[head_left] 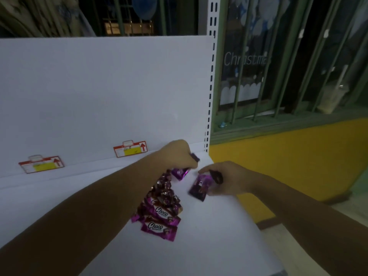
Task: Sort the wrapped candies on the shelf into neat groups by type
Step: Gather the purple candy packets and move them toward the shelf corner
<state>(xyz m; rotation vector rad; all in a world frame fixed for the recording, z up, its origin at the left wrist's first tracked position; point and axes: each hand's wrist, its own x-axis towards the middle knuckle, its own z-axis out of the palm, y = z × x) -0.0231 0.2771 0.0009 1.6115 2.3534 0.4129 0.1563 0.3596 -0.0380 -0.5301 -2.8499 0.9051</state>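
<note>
Choco candies heaped below both grips; pinched small candy in left hand, purple packet and dark candy in right hand.

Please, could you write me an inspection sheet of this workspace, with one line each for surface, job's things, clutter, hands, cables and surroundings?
Surface: white shelf with a white back panel; a price tag and a second tag stand at the back.
Job's things: pile of purple wrapped candies mid-shelf, with flat Choco packets at its near end.
Clutter: nothing seen.
Hands: left hand is curled round a small purple candy; right hand pinches a purple packet and a dark candy.
Cables: nothing seen.
Surroundings: barred window with Christmas lettering; yellow wall below it.
</note>
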